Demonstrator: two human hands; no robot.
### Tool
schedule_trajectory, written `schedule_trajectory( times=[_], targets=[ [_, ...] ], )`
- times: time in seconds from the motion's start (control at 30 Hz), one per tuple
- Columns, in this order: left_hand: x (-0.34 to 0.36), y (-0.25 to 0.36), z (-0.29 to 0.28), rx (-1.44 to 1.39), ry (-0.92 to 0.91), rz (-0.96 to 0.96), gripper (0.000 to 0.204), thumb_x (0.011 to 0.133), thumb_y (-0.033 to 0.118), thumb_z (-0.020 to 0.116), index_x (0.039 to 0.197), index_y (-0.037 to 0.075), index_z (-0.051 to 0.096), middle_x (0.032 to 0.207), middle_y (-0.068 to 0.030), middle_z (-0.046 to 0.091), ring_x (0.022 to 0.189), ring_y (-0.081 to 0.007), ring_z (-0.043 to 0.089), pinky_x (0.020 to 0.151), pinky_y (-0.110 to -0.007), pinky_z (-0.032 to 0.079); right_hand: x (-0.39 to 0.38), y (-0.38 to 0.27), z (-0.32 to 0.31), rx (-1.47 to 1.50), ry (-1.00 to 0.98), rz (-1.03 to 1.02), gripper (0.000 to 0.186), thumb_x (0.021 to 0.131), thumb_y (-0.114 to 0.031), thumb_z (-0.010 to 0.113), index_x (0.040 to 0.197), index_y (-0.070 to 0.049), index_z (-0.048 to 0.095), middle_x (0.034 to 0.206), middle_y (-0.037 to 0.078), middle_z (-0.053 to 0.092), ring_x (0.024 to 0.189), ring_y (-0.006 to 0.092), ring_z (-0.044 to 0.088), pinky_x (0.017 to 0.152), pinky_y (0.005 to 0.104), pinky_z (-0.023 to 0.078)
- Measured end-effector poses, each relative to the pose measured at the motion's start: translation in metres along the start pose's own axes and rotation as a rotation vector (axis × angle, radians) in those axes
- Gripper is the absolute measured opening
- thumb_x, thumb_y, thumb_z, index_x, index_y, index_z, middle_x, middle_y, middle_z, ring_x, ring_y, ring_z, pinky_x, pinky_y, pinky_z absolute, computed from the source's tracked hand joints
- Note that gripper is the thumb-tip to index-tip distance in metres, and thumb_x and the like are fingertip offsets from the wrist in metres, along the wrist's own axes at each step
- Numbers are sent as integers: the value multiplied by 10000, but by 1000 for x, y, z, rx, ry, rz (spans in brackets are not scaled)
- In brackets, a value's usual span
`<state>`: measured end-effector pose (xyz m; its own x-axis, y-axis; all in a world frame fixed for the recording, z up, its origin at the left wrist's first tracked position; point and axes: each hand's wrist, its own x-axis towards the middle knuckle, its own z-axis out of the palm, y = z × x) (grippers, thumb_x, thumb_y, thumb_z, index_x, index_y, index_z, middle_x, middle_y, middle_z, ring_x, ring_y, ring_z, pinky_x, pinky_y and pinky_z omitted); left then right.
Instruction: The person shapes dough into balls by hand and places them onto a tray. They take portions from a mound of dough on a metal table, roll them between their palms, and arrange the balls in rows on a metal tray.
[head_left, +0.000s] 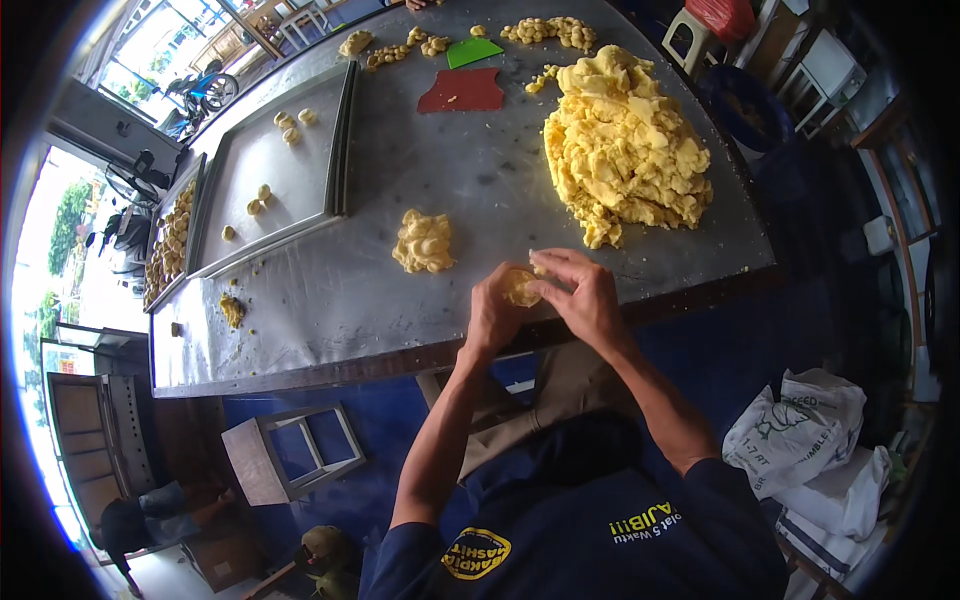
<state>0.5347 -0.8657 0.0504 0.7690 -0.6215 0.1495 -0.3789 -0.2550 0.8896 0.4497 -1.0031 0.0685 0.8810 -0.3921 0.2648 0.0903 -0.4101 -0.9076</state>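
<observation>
Near the table's front edge, my left hand (493, 312) is curled around a small flattened piece of dough (520, 289). My right hand (585, 297) meets it from the right, its thumb against the dough and its fingers closed near a small pale bit at their tips. A lump of pieced dough (423, 241) lies just beyond my left hand. Farther right rises a large heap of yellow filling or dough (630, 150), crumbly at its near end.
A metal tray (285, 180) with several small dough balls (287, 125) lies at left, beside a fuller tray (172, 240). Red (460, 91) and green scrapers (473, 52) rest at the far side near dough clusters (548, 32). A stool (295, 452) stands below; white sacks (800, 430) sit at right.
</observation>
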Motion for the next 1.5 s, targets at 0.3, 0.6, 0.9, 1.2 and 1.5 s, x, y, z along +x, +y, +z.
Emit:
schedule_trajectory(
  times=[0.3, 0.6, 0.9, 1.2, 1.5],
  targets=[
    [4, -9, 11, 164, -74, 132, 192, 836, 132, 739, 964, 16, 655, 871, -167, 674, 770, -330, 673, 713, -369, 527, 11, 12, -6, -236, -7, -43, 441, 809, -46, 762, 1228, 20, 645, 1197, 197, 647, 1086, 335, 652, 915, 381, 538],
    [5, -16, -3, -303, -36, -176, 390, 1048, 341, 501, 943, -8, 639, 748, -59, 555, 719, -174, 515, 708, -328, 448, 52, 47, -59, -1042, 355, -181, 600, 947, -118, 628, 1477, 8, 377, 1474, 213, 414, 1296, 395, 498, 1023, 410, 496],
    [6, -7, -19, -284, -171, -289, 237, 1071, 218, 448, 1054, 5, 550, 995, -70, 499, 929, -145, 453, 859, -319, 406, 39, 64, -39, -976, 322, -245, 204, 928, -169, 648, 1054, -12, 612, 966, 133, 589, 902, 306, 616, 760, 405, 534],
    [11, -8, -23, 403, -6, 218, 54, 955, 66, 579, 992, 28, 593, 1100, -140, 632, 1037, -319, 569, 972, -432, 412, 1, 57, -35, -909, 203, -108, 396, 933, -16, 565, 1321, 60, 534, 1407, 252, 492, 1293, 420, 504, 1031, 416, 496],
    [15, -3, -39, 415, 115, 29, 174, 1030, 183, 491, 984, 44, 585, 1076, -152, 715, 1035, -319, 639, 937, -437, 424, 16, 30, -70, -551, 129, 82, 524, 860, -63, 697, 1358, -4, 545, 1230, 217, 580, 1128, 381, 594, 935, 418, 517]
  ],
)
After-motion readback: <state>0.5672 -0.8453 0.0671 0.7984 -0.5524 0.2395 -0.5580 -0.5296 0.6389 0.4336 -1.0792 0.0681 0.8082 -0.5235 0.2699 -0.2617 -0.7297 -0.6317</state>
